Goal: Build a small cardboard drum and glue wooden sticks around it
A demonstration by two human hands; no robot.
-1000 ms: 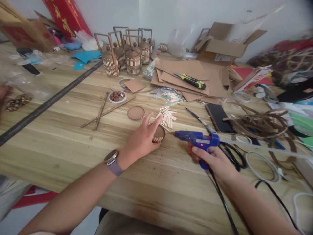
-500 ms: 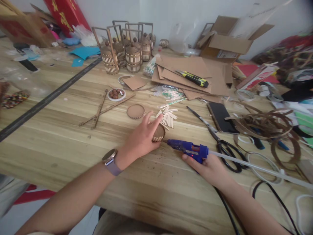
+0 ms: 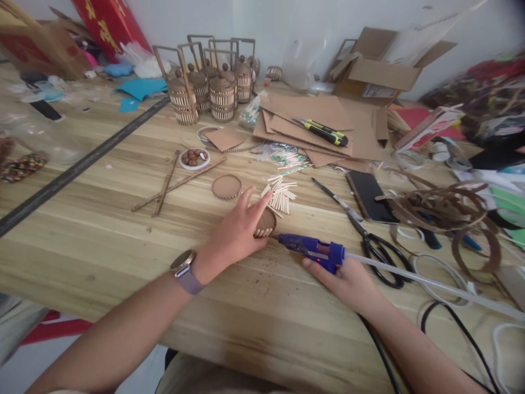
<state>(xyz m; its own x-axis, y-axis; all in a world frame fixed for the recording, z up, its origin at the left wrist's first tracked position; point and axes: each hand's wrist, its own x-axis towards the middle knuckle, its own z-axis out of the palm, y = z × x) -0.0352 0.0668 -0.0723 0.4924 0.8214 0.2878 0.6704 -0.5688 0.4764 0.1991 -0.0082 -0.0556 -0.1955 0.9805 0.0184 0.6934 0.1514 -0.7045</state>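
My left hand (image 3: pixel 233 232) rests at a round cardboard tray (image 3: pixel 266 220), its fingers around the near and left rim. Several short pale sticks stand along the tray's near edge. In my right hand (image 3: pixel 348 282) is a blue glue gun (image 3: pixel 309 250) with a lit red light and a long clear glue stick out of its back. The gun's nozzle is beside the tray's near right rim; whether it touches cannot be made out. Just behind the tray lies a pile of short wooden sticks (image 3: pixel 281 196). A second round cardboard tray (image 3: pixel 227 186) lies to the left.
A bowl of brown beads (image 3: pixel 194 158), crossed strips (image 3: pixel 166 183) and small lantern-like baskets (image 3: pixel 222 98) stand farther back. Cardboard sheets (image 3: pixel 303 106) hold utility knives (image 3: pixel 322 131). To the right are scissors (image 3: pixel 369 246), a phone (image 3: pixel 371 197) and coiled strips (image 3: pixel 438 202).
The glue gun and my right hand have shifted very slightly left in view. My left hand keeps its place at the tray.
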